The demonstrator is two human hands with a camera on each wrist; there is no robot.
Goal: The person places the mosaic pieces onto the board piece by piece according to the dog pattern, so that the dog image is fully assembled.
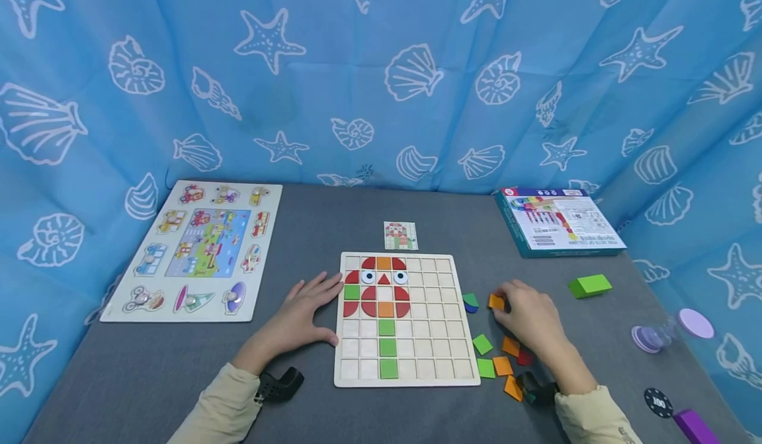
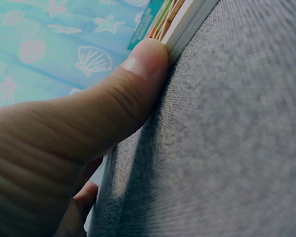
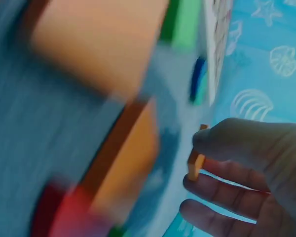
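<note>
A wooden grid board [image 1: 425, 338] lies on the grey table, with red, green and orange tiles set in its left columns in a figure with two eyes. My left hand [image 1: 303, 315] rests spread at the board's left side; its thumb [image 2: 145, 59] touches the board's edge [image 2: 185, 24] in the left wrist view. To the right of the board, my right hand [image 1: 530, 311] pinches an orange tile [image 3: 196, 160] between thumb and fingers. Loose orange tiles [image 1: 503, 366], green tiles [image 1: 483, 345] and a red tile [image 1: 524, 356] lie below that hand.
A small picture card [image 1: 401, 235] lies behind the board. On the left is a vehicle puzzle board [image 1: 262, 298]. At right are a box [image 1: 565, 222], a green block [image 1: 591, 286], a clear and purple object [image 1: 651, 337], a black disc [image 1: 658, 402] and a purple block [image 1: 695, 426].
</note>
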